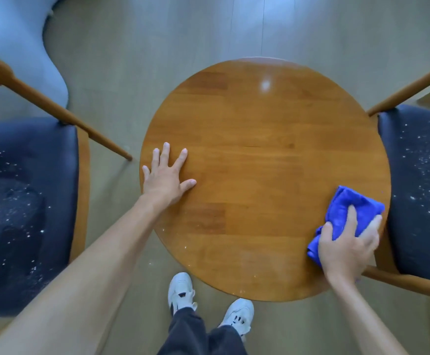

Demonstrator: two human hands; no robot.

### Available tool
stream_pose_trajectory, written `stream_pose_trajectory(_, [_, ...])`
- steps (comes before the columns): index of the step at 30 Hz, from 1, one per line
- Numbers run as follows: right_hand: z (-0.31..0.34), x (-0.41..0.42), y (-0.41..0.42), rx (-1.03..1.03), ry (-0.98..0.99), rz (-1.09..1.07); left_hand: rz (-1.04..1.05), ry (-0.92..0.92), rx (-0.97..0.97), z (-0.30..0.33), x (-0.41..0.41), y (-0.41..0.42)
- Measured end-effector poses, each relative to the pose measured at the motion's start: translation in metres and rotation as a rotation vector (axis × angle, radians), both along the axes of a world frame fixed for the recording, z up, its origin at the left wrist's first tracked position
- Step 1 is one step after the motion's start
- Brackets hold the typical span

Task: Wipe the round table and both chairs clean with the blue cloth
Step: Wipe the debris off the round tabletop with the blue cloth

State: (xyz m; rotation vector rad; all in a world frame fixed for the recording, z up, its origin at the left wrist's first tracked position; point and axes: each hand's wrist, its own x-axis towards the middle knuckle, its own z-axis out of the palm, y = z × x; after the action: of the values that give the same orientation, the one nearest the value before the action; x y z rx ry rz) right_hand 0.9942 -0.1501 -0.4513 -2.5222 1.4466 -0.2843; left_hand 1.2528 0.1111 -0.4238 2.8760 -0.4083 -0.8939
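A round wooden table (260, 155) fills the middle of the head view. My left hand (166, 175) lies flat on its left edge, fingers spread. My right hand (347, 244) grips a bunched blue cloth (347, 208) and presses it on the table's right edge. A few white specks dot the table's near rim. The left chair (27, 201) and the right chair (424, 180) each have a dark seat strewn with white crumbs.
Both chairs have wooden frames and stand close against the table on either side. A pale blue curved object (16, 47) sits at the back left on the grey floor. My white shoes (208, 303) stand just below the table's near edge.
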Motion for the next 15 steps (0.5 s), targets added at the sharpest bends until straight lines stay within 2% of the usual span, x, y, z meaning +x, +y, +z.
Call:
stream_pose_trajectory(3, [-0.005, 0.007, 0.076, -0.008, -0.023, -0.064, -0.004, -0.01, -0.014, -0.002, 0.001, 0.0])
stream_pose_trajectory(8, [0.001, 0.082, 0.205, 0.086, -0.032, 0.032, -0.032, -0.051, -0.015, -0.003, 0.005, -0.001])
stream_pose_trajectory(11, [0.007, 0.118, 0.267, 0.109, -0.039, 0.267, -0.015, -0.054, -0.09, 0.001, 0.015, 0.001])
stream_pose_trajectory(15, [0.002, 0.098, 0.291, 0.073, -0.073, 0.703, -0.025, -0.027, -0.089, 0.006, 0.02, 0.003])
